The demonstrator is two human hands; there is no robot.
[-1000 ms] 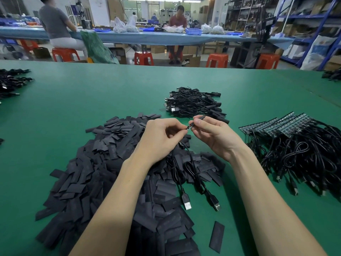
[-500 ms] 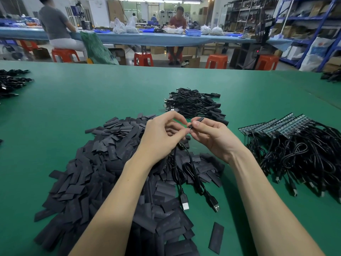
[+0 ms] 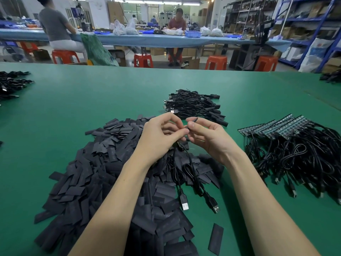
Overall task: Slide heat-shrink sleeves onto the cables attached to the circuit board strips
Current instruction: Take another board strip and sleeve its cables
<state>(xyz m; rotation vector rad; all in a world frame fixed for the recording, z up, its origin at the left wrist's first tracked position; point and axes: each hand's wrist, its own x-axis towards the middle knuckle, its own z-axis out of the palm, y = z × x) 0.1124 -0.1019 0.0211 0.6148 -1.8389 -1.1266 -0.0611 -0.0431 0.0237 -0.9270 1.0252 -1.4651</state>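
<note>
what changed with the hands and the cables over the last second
Little moved. The left hand opened its fingers somewhat, with the index finger lifting, while the right hand kept pinching the small black piece at its fingertips. The two cables still hang from the hands, USB plugs on the sleeve pile. The piles are unchanged.

- No readable text, brand, number or sign anywhere.
- Flat black heat-shrink sleeves [image 3: 103,163] in the heap: faint pale print on some, too blurred to read.
- White sack with blue print [image 3: 317,50] by the shelving: marking illegible.
</note>
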